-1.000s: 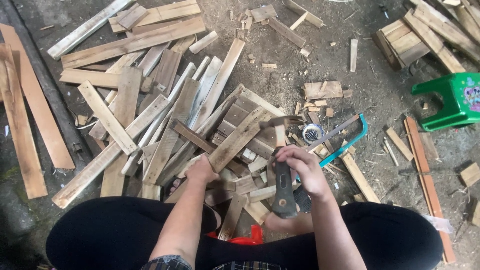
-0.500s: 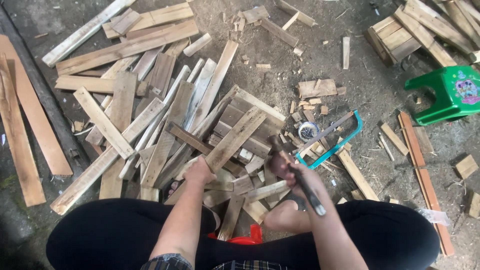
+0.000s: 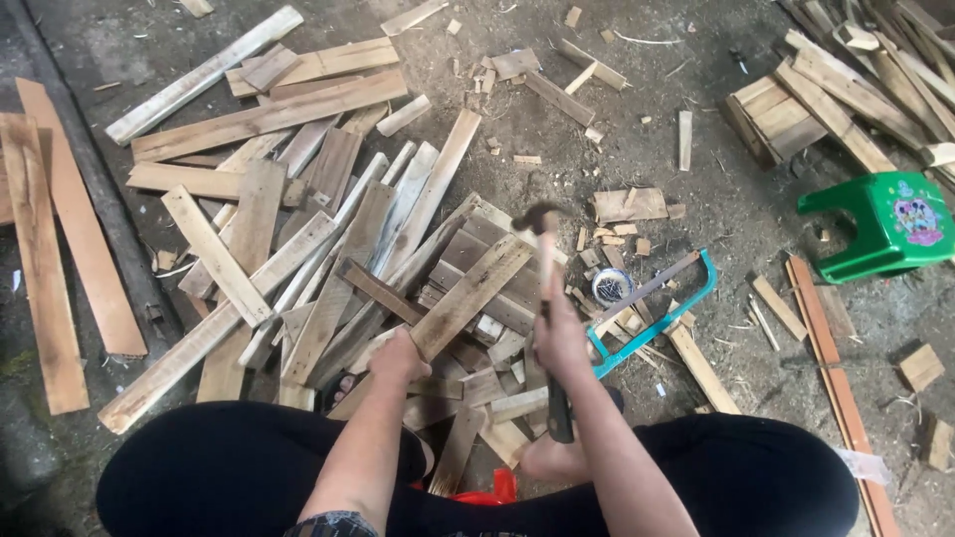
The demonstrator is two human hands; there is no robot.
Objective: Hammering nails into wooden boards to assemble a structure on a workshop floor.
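The right hand (image 3: pixel 559 333) is closed around a hammer (image 3: pixel 545 261), gripped mid-handle, its heavy steel head raised over the plank; holding nearer the handle's end would likely give more swing. The left hand (image 3: pixel 400 355) clamps the near end of that plank (image 3: pixel 470 295), which looks light, stiff, dry and splintery, atop the wood pile (image 3: pixel 298 239). Just beyond the plank sits a small round tin (image 3: pixel 610 285); its contents are unclear.

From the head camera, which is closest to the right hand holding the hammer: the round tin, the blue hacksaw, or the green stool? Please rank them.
Measured from the right hand:
1. Round tin, just up and to its right.
2. Blue hacksaw, a little farther right, on the ground.
3. Green stool, far off at the right edge.
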